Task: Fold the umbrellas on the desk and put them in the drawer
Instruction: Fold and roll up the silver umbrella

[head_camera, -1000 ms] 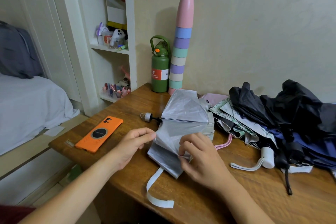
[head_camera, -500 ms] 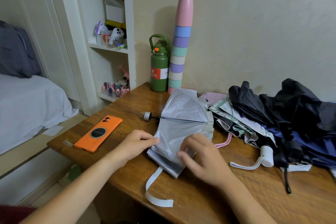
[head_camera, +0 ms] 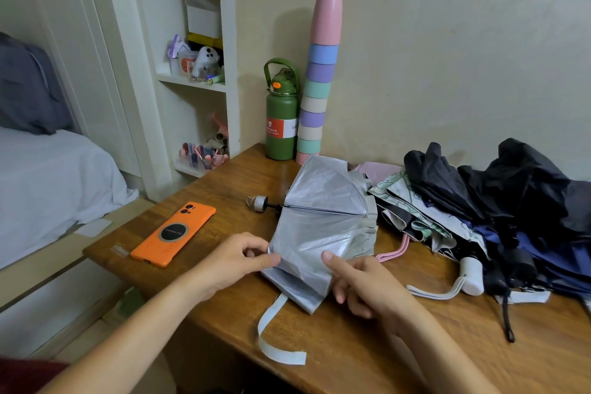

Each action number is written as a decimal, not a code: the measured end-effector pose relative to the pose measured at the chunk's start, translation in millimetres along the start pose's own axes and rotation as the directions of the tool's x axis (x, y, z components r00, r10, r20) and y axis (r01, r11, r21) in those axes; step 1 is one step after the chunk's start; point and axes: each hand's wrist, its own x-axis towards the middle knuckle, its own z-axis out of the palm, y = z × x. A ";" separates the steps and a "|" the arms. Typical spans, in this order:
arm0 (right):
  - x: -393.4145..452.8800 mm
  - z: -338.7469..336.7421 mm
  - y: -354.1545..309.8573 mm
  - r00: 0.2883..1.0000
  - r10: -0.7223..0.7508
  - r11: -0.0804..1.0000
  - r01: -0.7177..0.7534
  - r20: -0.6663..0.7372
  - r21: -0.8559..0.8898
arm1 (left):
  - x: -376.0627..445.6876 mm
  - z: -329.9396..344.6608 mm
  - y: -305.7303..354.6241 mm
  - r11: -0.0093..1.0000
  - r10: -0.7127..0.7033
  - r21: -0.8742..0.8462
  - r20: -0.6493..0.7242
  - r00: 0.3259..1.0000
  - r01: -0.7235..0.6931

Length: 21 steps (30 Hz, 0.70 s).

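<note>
dim warm indoor light | soft shadows | wide-angle edge bending

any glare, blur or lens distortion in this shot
Head view: sharp overall, no evident motion blur on the hands; soft sheen on the silver umbrella, no harsh glare; the cup stack and bottle cast shadows on the wall to their left; wide-angle bending tilts the shelf edges.

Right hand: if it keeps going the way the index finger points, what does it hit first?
Probably the silver umbrella: the right hand points its index finger up-left at the canopy edge, seemingly touching or nearly so. Depth is unclear.
</note>
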 end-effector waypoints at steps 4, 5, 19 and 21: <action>2.2 -1.1 4.2 0.989 -0.022 0.999 0.018 0.149 0.028 | 0.2 -7.6 -4.6 0.997 0.041 0.070 0.001 0.999 -0.041; 2.4 -1.3 4.4 0.986 -0.017 0.999 0.012 0.167 0.031 | 0.8 -8.1 -5.4 0.996 0.059 0.069 -0.030 0.998 -0.057; -4.5 3.9 0.7 0.982 0.060 0.988 -0.032 0.180 -0.152 | -0.1 -2.3 -7.7 0.996 0.029 0.088 -0.067 0.997 -0.023; -4.4 4.0 0.1 0.990 0.060 0.996 -0.051 0.128 -0.074 | -0.2 -0.8 -10.2 0.991 0.029 0.134 -0.067 0.997 -0.020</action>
